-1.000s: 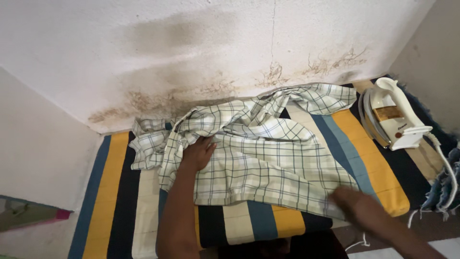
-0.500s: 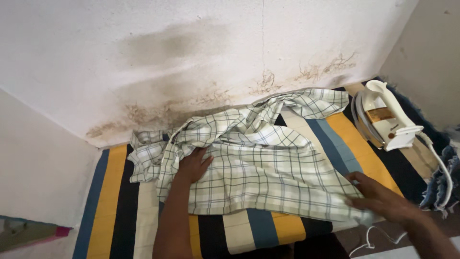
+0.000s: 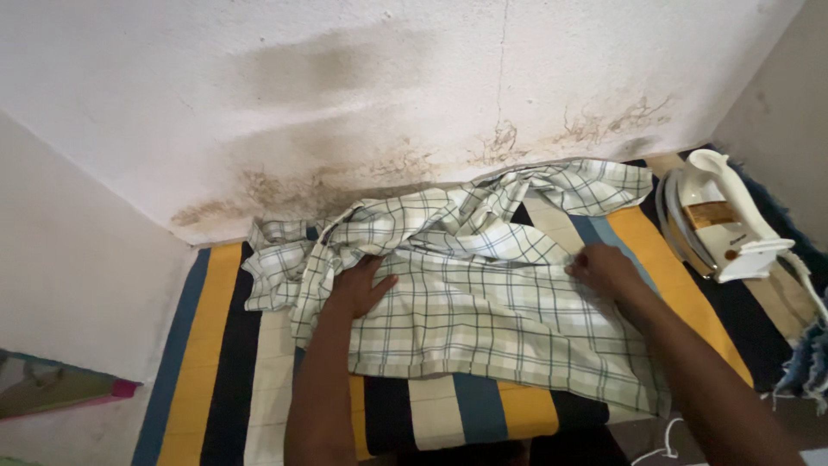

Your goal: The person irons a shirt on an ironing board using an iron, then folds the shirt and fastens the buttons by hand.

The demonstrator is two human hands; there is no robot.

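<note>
- White-and-green checked cotton shirt lies crumpled on a striped cloth cover (yellow, black, cream, blue bands), in the middle of it; top edge bunched against the stained white wall.
- Left hand flat on the shirt's left part, fingers spread, palm down; pressing, nothing gripped.
- Right hand on the shirt's right side, fingers curled at a fold; looks like a pinch on the fabric, but fingertips are turned away, so cannot tell for sure.
- Shirt's collar and sleeves hard to sort out in the wrinkles; lower right corner hangs off the cover's front edge.
- White plastic electric iron stands on end at the right, well apart from the shirt; its cord runs off frame.
- Blue fringed cloth at the right edge, cut off.
- Both forearms cut by the bottom of the frame.
</note>
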